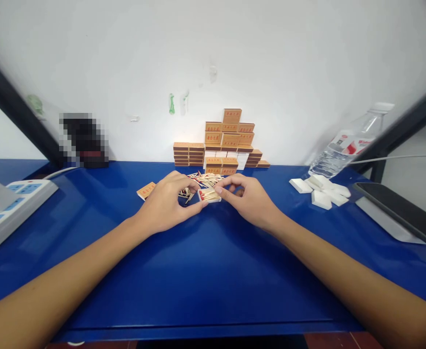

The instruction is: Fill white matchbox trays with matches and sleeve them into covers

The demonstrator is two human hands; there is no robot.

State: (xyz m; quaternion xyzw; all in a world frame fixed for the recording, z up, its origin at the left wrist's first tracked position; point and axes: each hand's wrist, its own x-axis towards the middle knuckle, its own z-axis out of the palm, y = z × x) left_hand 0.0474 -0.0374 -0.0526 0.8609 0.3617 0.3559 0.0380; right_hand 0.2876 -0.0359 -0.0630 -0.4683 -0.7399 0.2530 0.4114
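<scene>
A small white matchbox tray point(215, 200) lies near the middle of the blue table, with red-tipped matches point(208, 195) in it. My left hand point(167, 201) grips the tray's left end, thumb at the front and fingers behind. At the other end, my right hand point(251, 198) has its thumb and forefinger pinched on the matches' plain ends. Just behind the tray is a pile of loose matches point(207, 180); more dark-tipped ones show beneath my left fingers. An orange matchbox cover point(145, 191) lies beside my left hand, partly covered by it.
Orange matchboxes point(231, 127) are stacked against the wall. Several white trays point(321, 199) lie at the right, near a leaning water bottle point(344, 143) and a phone point(402, 206). A power strip point(34, 196) is at the left, with a pixelated dark object point(85, 140) behind.
</scene>
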